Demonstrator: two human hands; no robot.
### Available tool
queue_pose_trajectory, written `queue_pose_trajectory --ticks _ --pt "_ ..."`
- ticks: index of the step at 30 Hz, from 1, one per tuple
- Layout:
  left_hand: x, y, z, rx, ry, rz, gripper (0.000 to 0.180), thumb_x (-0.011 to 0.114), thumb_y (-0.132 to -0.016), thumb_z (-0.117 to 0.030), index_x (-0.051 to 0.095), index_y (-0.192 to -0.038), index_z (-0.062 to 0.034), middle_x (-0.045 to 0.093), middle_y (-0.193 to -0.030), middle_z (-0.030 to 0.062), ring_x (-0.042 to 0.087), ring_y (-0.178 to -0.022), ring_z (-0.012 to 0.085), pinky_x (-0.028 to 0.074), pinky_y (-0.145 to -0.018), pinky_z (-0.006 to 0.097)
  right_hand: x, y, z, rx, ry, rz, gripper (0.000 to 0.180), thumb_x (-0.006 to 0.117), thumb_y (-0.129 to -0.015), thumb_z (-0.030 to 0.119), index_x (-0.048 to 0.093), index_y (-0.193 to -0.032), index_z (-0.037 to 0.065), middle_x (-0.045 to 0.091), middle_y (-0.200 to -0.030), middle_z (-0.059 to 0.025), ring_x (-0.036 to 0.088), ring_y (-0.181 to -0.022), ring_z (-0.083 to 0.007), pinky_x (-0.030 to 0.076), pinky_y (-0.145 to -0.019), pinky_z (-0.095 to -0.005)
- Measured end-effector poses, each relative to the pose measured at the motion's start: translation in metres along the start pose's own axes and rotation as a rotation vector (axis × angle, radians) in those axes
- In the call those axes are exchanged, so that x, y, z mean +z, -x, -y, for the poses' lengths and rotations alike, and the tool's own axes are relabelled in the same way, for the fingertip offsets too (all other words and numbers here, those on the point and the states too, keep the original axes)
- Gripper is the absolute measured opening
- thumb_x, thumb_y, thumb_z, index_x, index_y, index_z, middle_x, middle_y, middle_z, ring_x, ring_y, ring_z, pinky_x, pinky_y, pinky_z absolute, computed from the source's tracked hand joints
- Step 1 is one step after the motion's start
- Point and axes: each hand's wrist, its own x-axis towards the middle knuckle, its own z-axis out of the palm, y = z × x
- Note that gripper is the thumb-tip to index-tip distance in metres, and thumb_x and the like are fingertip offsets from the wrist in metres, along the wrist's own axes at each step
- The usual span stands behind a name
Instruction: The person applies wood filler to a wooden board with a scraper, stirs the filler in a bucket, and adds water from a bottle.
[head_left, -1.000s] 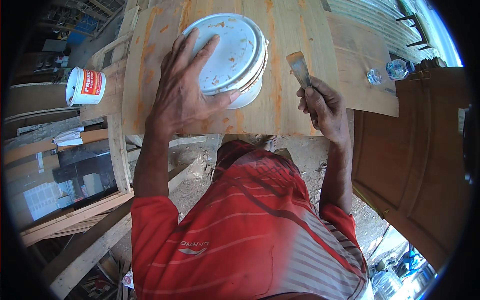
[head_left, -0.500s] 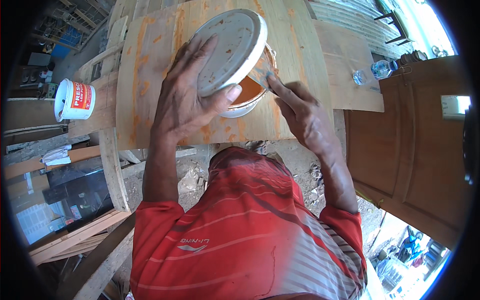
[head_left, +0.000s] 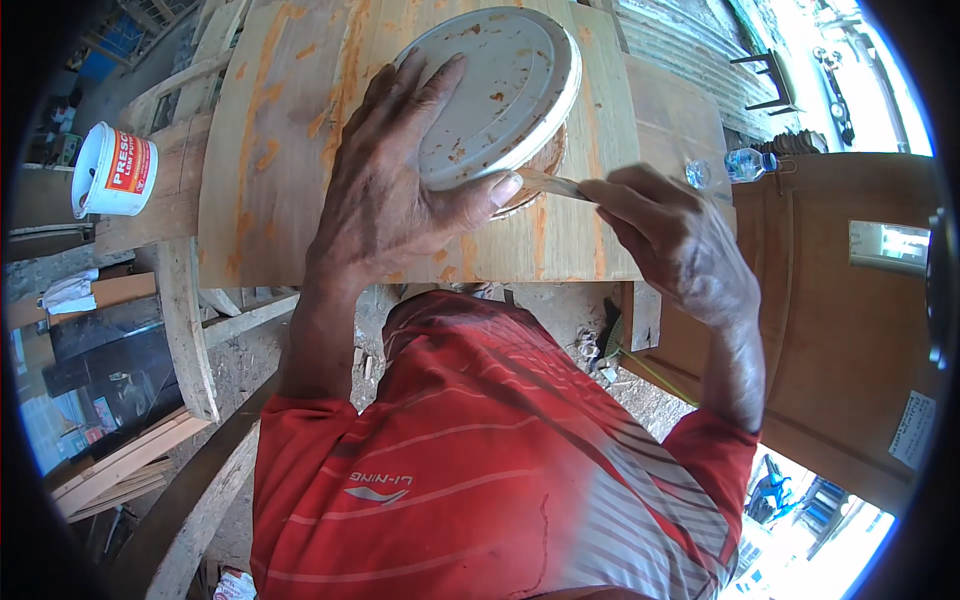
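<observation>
My left hand (head_left: 385,185) grips a round white lid (head_left: 495,90) by its near left side, thumb at the edge and fingers spread over the top. Brown-orange smears spot the lid, which tilts over a tub (head_left: 548,160) with an orange-stained inside. Most of that tub is hidden beneath it. In my right hand (head_left: 685,235) is a putty knife (head_left: 556,184), pinched in closed fingers. Its blade points left to the tub's rim, close to my left thumb. Underneath lies a pale wooden panel (head_left: 270,190) streaked with orange filler.
A white tub with a red label (head_left: 118,170) stands on a plank at the left. Clear plastic bottles (head_left: 742,165) lie to the right, beyond a brown wooden door (head_left: 815,300). Timber framing (head_left: 180,330) stands below left.
The lid has shifted right and lies lower over the tub, covering more of its opening. My right hand has moved right and down, turning the putty knife nearly level.
</observation>
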Motion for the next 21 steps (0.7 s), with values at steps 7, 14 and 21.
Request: queue_pose_trajectory --ticks 7,14,21 --pt "0.000 0.001 -0.001 0.005 0.010 -0.013 0.092 0.083 -0.074 -0.045 0.052 -0.140 0.0093 0.048 -0.145 0.0344 0.049 -0.134 0.0495 0.043 -0.112 0.054 -0.009 -0.055 -0.028 -0.322 0.368 0.010 0.007 0.060 -0.092 0.011 0.059 -0.096 0.005 0.059 -0.080 -0.0117 0.062 -0.074 -0.0309 0.050 -0.071 -0.0458" --pt "0.000 0.002 0.003 0.022 0.009 -0.043 0.092 0.084 -0.073 -0.044 0.051 -0.142 0.0071 0.048 -0.145 0.0338 0.049 -0.133 0.0510 0.044 -0.110 0.056 0.027 -0.056 -0.043 0.071 -0.085 -0.137 0.015 0.056 -0.099 0.006 0.066 -0.111 0.004 0.062 -0.080 -0.0183 0.063 -0.068 -0.0383 0.052 -0.066 -0.0470" --pt "0.002 0.003 0.000 -0.044 0.017 0.000 0.095 0.085 -0.072 -0.045 0.050 -0.146 0.0026 0.047 -0.148 0.0341 0.044 -0.139 0.0531 0.040 -0.113 0.058 0.066 0.004 -0.043 0.067 -0.027 -0.153 0.053 0.062 -0.091 0.001 0.061 -0.141 0.017 0.062 -0.099 -0.0094 0.065 -0.090 -0.0272 0.053 -0.080 -0.0397"
